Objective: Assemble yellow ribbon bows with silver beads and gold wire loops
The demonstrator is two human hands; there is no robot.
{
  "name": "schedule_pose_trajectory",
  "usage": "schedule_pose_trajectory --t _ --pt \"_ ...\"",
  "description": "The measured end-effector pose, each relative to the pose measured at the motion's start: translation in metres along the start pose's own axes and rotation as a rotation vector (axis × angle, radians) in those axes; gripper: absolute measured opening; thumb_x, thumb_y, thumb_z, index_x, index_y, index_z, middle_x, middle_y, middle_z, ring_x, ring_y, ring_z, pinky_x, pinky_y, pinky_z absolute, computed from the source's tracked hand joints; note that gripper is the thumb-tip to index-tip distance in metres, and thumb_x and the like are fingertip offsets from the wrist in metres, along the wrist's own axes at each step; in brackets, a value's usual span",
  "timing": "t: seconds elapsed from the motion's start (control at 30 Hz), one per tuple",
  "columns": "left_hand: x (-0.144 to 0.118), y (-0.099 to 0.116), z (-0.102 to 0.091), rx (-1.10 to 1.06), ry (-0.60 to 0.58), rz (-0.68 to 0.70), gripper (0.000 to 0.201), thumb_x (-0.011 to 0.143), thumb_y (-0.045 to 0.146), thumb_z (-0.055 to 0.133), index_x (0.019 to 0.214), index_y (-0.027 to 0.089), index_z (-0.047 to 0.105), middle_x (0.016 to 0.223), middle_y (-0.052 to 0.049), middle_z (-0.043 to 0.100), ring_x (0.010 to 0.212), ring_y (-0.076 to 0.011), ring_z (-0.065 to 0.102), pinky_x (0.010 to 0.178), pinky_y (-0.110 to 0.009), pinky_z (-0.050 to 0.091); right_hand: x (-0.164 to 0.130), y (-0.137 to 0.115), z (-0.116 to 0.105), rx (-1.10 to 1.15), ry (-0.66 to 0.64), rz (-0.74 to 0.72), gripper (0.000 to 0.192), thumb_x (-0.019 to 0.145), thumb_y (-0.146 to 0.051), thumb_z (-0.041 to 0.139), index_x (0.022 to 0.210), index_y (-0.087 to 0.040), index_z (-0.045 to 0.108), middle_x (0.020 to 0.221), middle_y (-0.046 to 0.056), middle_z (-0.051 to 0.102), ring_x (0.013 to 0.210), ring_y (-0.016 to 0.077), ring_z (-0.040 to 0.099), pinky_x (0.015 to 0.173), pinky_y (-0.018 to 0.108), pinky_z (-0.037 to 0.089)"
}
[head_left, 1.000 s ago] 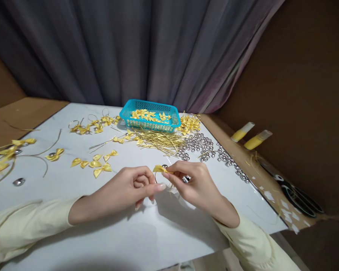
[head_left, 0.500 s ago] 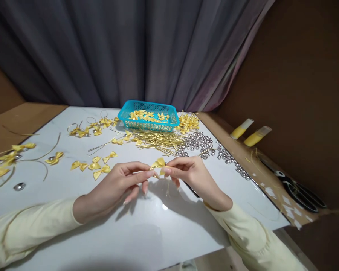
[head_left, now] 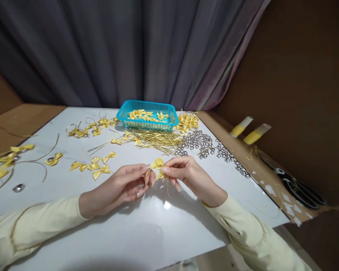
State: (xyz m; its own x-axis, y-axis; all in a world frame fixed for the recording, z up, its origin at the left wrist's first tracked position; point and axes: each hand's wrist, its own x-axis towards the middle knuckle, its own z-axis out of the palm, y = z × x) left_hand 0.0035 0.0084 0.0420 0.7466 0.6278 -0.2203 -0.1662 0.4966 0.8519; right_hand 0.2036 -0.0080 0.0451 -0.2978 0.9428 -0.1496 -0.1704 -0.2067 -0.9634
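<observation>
Above the middle of the white table I hold a yellow ribbon bow (head_left: 157, 163) with thin gold cord on it. My right hand (head_left: 188, 172) pinches the bow's right side between thumb and finger. Curled at the bow's left side, my left hand (head_left: 127, 184) is closed on the gold cord (head_left: 148, 172), whose loop partly hides among the fingers. A loose cord end hangs below the bow. Several more yellow bows (head_left: 101, 172) lie to the left of my hands. Behind them is a pile of gold cords (head_left: 158, 140), with silver heart-shaped beads (head_left: 197, 140) to its right.
A turquoise basket (head_left: 147, 125) with bows stands at the back, a heap of yellow bows (head_left: 188, 122) beside it. Bows with cords (head_left: 8, 160) and one silver bead (head_left: 19, 188) lie far left. Two yellow tubes (head_left: 257, 134), scissors (head_left: 301, 191) and paper scraps (head_left: 269, 190) are at right.
My left fingers have shifted slightly left and curled more, drawing off the bow's edge onto the cord. The right hand keeps its pinch on the bow, moved slightly left.
</observation>
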Motion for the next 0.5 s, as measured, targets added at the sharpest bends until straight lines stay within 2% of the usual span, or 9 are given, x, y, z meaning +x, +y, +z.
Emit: schedule_pose_trajectory --t 0.1,0.3,0.4,0.5 --pt "0.0001 -0.0019 -0.0016 -0.038 -0.021 0.026 0.032 0.083 0.040 0.063 0.065 0.014 0.056 0.069 0.002 0.048 0.055 -0.0061 0.037 0.050 -0.016 0.031 0.0001 -0.0002 0.0000 0.061 -0.045 0.033 0.017 0.064 -0.027 0.078 0.063 -0.012 0.069 0.058 0.000 0.064 0.039 0.0036 0.046 0.036 0.015 0.039" --pt "0.0033 -0.0058 -0.0057 -0.132 -0.060 -0.018 0.037 0.073 0.041 0.073 0.060 0.014 0.052 0.075 0.001 0.047 0.068 -0.0094 0.041 0.065 -0.019 0.038 0.0008 -0.0001 -0.0005 0.160 -0.148 0.100 0.009 0.068 -0.019 0.073 0.065 -0.011 0.070 0.057 0.000 0.064 0.037 0.0018 0.045 0.036 0.012 0.039" --pt "0.0050 -0.0043 -0.0070 -0.036 -0.058 -0.036 0.034 0.076 0.041 0.070 0.062 0.014 0.052 0.079 0.000 0.046 0.072 -0.0111 0.042 0.069 -0.021 0.039 0.0017 0.0017 -0.0025 0.179 -0.190 0.129 0.010 0.068 -0.020 0.072 0.065 -0.011 0.069 0.060 0.001 0.066 0.036 0.0016 0.046 0.037 0.013 0.038" --pt "0.0054 0.0027 -0.0076 0.193 -0.043 -0.001 0.028 0.088 0.042 0.053 0.077 0.016 0.058 0.086 -0.003 0.049 0.079 -0.0142 0.044 0.073 -0.025 0.039 0.0019 0.0028 -0.0049 0.149 -0.211 0.126 0.010 0.067 -0.020 0.072 0.066 -0.011 0.069 0.058 0.001 0.066 0.035 0.0024 0.046 0.035 0.013 0.037"
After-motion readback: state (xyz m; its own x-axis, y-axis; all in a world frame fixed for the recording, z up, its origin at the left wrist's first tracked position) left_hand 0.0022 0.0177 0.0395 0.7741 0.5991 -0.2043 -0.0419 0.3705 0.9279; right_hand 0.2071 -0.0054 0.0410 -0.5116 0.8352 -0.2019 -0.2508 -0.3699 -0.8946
